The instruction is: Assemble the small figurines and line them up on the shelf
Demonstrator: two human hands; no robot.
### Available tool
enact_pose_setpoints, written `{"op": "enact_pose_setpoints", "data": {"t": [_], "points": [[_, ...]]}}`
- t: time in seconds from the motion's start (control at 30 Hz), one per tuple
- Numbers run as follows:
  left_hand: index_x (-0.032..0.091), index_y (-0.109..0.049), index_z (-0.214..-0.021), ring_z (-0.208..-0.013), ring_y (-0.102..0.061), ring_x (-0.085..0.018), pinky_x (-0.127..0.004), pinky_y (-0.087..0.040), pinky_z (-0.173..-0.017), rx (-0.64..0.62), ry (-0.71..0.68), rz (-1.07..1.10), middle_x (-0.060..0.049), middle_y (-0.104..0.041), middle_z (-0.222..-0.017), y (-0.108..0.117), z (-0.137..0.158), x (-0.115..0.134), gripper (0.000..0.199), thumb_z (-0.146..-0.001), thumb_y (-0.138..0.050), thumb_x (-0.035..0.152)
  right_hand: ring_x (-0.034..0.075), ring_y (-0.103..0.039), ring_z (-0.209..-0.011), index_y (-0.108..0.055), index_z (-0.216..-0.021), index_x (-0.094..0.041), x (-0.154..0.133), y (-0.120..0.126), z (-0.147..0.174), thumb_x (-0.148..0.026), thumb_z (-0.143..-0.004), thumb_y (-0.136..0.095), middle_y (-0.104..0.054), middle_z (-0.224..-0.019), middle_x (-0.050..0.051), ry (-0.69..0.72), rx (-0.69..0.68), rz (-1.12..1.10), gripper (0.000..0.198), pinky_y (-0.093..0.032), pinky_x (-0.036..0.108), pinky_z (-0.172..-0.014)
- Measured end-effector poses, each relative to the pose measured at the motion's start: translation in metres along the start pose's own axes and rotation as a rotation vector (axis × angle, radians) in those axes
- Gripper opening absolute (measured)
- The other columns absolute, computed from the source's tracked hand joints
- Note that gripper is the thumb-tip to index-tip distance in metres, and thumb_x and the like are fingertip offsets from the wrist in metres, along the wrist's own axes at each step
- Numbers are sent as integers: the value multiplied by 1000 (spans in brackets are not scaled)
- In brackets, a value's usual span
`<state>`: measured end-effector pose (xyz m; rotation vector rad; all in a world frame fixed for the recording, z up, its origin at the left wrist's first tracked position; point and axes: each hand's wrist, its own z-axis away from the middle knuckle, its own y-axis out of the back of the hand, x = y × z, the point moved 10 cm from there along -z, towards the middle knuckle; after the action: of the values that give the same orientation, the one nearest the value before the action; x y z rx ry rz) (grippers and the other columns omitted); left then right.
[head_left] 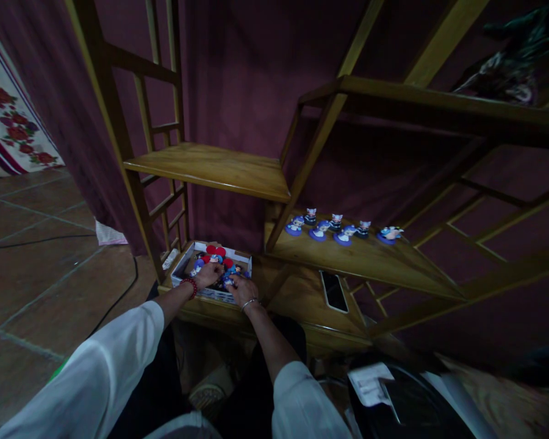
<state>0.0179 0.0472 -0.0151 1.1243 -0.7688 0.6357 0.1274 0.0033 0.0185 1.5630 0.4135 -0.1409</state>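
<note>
Both hands are inside a shallow cardboard box point(246, 261) heaped with small figurines point(216, 251) in red, blue and purple. My left hand point(209, 275), with a red bead bracelet at the wrist, reaches in over the figurines; its fingers are bent together and what they hold, if anything, is hidden. Beside it, my right hand point(244, 289), wearing a silver bangle, has its thumb and fingers closed on a purple-blue figurine point(229, 281) at the box's near right part. On the shelf to the right stand several purple-based figurines point(320, 230) and several darker cat-eared ones point(336, 221).
The wooden shelf unit point(210, 167) has uprights and a raised board above the box. A phone point(333, 291) lies on the lower board, right of the box. A black stool-like object point(412, 396) with papers stands at lower right. A cable point(119, 299) runs along the tiled floor.
</note>
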Motion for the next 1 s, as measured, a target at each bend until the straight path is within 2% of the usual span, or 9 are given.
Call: {"op": "enact_pose_setpoints", "data": {"t": [0.2,0.4,0.73,0.9,1.0], "points": [[16,-63,-84,-85,-59,-17,-24,-43,-75,179,33,-205,-6,-65,-86,38,-8,-16,19,-72,-48,10,14,-60,-83,-58,-102,-30,2,0,2,-37,-78,-50,-66,-96,-1,-27,-10,1,26,-42,23,-67],[18,-64,-90,-91,-59,-19,-26,-42,-80,256,137,-377,-8,-65,-96,62,-7,-36,23,-75,-46,18,15,-60,-82,-58,-99,-30,2,3,3,-37,-78,-49,-66,-95,-1,-40,4,7,24,-40,23,-66],[16,-58,-110,-100,-54,-20,-30,-38,-89,178,97,-446,-11,-61,-107,57,-24,-49,35,-78,-42,14,14,-60,-81,-58,-99,-30,1,7,6,-37,-79,-48,-65,-96,-1,-33,35,-5,23,-40,22,-66],[20,-51,-119,-97,-56,-21,-31,-40,-84,128,146,-430,-11,-61,-106,53,-32,-63,44,-77,-42,12,14,-59,-82,-59,-98,-30,2,8,6,-37,-79,-49,-65,-96,-1,-37,44,-46,23,-40,22,-67],[18,-50,-120,-100,-55,-23,-32,-40,-84,140,161,-422,-13,-59,-109,55,-33,-64,45,-76,-43,11,14,-59,-82,-59,-98,-29,1,8,6,-36,-78,-49,-64,-96,-1,-34,45,-50,23,-40,22,-68]]}}
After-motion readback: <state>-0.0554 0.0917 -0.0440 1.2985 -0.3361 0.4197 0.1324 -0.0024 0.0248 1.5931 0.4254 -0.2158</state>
